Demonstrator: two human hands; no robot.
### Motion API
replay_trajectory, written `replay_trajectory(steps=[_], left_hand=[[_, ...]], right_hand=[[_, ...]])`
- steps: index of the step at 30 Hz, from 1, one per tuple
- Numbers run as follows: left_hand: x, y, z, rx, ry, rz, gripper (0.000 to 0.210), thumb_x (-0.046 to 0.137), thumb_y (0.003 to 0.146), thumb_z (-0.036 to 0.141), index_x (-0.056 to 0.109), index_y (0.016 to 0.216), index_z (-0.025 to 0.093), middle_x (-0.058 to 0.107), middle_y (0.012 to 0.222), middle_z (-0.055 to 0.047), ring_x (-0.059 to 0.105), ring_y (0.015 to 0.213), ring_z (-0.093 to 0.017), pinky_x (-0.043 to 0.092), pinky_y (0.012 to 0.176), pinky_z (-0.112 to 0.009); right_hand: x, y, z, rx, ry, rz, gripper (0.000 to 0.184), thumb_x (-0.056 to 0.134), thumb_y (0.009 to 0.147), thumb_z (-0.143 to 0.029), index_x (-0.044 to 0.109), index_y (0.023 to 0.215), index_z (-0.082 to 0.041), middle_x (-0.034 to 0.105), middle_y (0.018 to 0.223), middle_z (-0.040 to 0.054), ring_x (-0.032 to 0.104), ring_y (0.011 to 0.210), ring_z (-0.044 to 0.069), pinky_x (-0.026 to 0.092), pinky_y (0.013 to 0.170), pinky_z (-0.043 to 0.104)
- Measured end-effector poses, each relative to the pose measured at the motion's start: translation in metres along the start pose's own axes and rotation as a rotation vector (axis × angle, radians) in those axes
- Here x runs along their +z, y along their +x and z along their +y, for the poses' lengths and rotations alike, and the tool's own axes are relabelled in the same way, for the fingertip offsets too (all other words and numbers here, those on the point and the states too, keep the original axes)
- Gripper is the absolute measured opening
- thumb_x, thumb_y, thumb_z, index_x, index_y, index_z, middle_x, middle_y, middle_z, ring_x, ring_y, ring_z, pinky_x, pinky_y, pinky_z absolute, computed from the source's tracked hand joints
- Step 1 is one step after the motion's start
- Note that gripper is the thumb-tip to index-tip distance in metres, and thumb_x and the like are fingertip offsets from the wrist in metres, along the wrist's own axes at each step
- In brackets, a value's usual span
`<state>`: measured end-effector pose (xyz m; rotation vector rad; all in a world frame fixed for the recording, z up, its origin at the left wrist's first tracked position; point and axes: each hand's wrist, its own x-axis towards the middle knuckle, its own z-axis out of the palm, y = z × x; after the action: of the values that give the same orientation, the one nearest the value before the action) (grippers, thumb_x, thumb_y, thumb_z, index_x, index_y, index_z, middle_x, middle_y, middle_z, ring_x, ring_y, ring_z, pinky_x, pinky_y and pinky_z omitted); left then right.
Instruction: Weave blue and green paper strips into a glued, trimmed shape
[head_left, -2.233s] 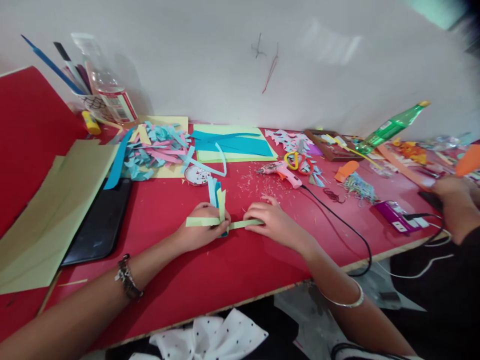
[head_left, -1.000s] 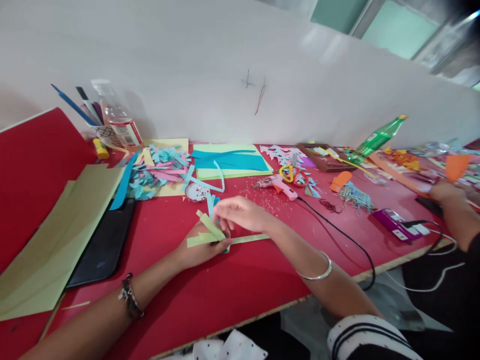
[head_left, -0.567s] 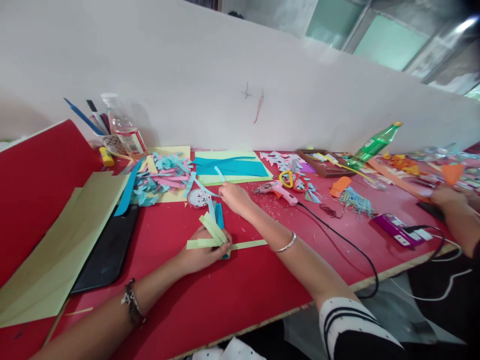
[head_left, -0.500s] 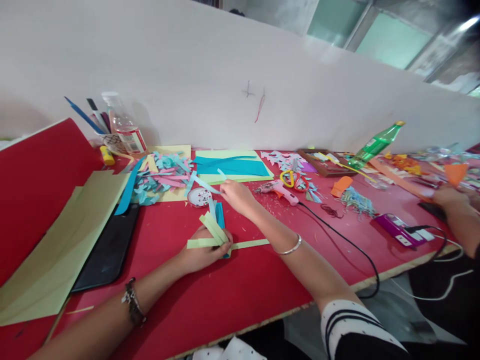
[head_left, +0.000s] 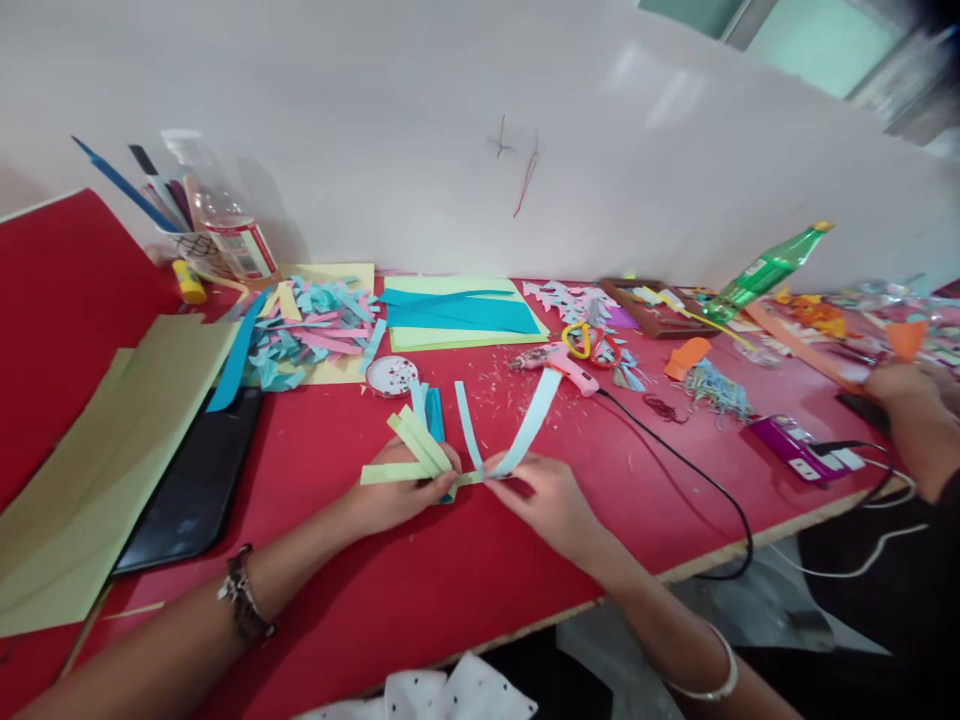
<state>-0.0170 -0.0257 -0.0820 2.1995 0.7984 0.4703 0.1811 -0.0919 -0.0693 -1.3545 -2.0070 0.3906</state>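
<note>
My left hand (head_left: 409, 495) is closed around a bunch of folded paper strips, pale green strips (head_left: 420, 445) in front and blue strips (head_left: 433, 410) behind. Pinched between the fingertips of my right hand (head_left: 551, 500) is a light blue paper strip (head_left: 531, 425), bent in a V with both ends pointing up. A pale green strip runs from the left hand's bunch toward the right fingertips; whether they touch it I cannot tell. Just beyond the left hand lies a small white round lid (head_left: 391, 376) with dark specks.
A pink glue gun (head_left: 559, 365) with a black cord lies past my right hand, beside yellow and red scissors handles (head_left: 576, 341). Cut paper strips (head_left: 315, 330) are heaped at the back left. Another person's hand (head_left: 904, 390) is at the far right, near a purple power box (head_left: 799, 447).
My right hand has come back toward me from beyond the lid, bringing the light blue strip close to the left hand. The left hand keeps its hold on the bunch.
</note>
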Motion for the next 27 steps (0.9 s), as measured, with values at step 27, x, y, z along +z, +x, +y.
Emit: replay_trajectory(steps=[27], left_hand=[[0.002,0.001,-0.002,0.104,0.255,-0.004,0.022,0.055,0.076,0.025,0.050,0.097,0.019,0.056,0.075,0.003,0.053,0.071,-0.013,0.038,0.074,-0.026]], right_hand=[[0.009,-0.019,-0.010,-0.338,-0.356,-0.093,0.024,0.040,0.087,-0.023,0.064,0.089,-0.020,0.069,0.085,0.0045,0.061,0.080,0.014,0.046,0.073,0.023]])
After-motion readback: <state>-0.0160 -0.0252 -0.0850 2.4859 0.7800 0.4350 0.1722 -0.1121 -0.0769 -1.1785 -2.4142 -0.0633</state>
